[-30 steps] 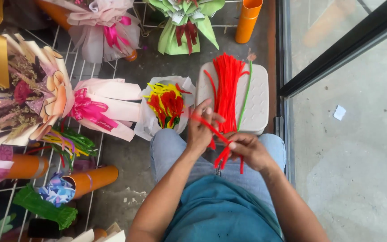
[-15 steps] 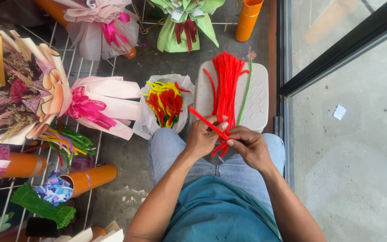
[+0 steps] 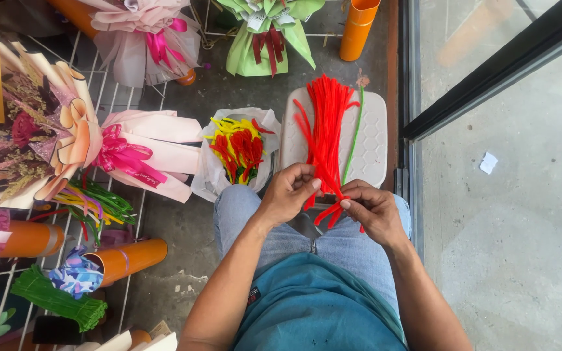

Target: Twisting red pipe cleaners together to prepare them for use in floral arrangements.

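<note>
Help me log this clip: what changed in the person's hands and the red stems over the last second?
The loose red stem that stuck out to the upper left of the hands has been drawn in; it no longer juts out. Left hand and right hand have closed together, pinching the lower end of the red stem bundle. The bundle stays on the white stool, and the white bag of yellow and red stems is unmoved.

Left hand and right hand pinch red pipe cleaners above lap. Red pipe-cleaner bundle w/ one green stem lies on white stool. Bag of yellow/red pipe cleaners just left of stool.
</note>
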